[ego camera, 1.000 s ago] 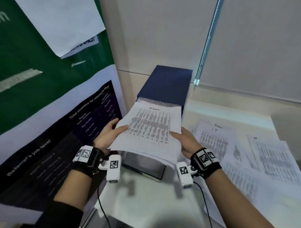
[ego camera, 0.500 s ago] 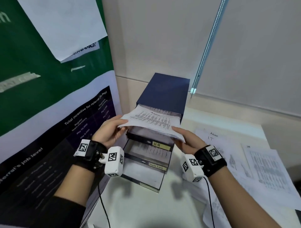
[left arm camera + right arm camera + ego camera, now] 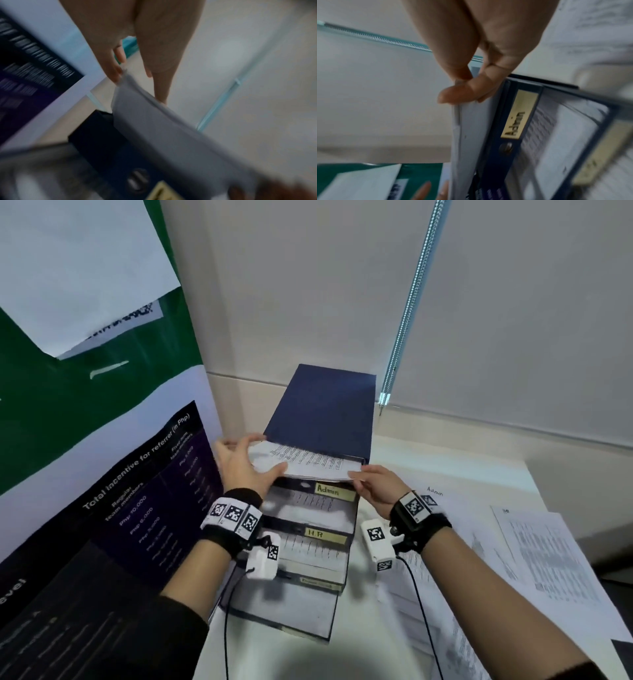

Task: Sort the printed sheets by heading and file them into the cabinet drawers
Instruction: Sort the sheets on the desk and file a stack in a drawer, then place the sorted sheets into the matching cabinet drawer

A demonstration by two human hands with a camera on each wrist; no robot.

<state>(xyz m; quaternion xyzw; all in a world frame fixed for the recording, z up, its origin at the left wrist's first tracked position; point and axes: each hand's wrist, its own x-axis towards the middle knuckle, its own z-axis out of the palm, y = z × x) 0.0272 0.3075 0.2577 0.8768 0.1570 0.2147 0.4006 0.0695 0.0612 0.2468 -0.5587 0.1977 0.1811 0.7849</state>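
A navy cabinet [image 3: 325,405] stands on the white table with its drawers pulled out in steps. The upper drawer is labelled Admin [image 3: 334,492] [image 3: 519,115], and the drawer below it HR [image 3: 323,534]. A thin stack of printed sheets [image 3: 308,463] [image 3: 154,128] [image 3: 471,135] lies flat over the Admin drawer, its far end under the cabinet top. My left hand [image 3: 246,467] [image 3: 135,86] pinches the stack's left edge. My right hand [image 3: 359,477] [image 3: 458,86] pinches its right front corner between thumb and forefinger.
Loose printed sheets [image 3: 534,559] are spread on the table to the right, one headed Admin [image 3: 435,491]. A dark poster banner [image 3: 137,508] stands close on the left. A blind chain [image 3: 407,302] hangs behind the cabinet against the wall.
The sheets were tilted up towards me; now they lie flat and have slid forward over the Admin drawer. Both hands moved forward with them, and the drawer labels have come into sight.
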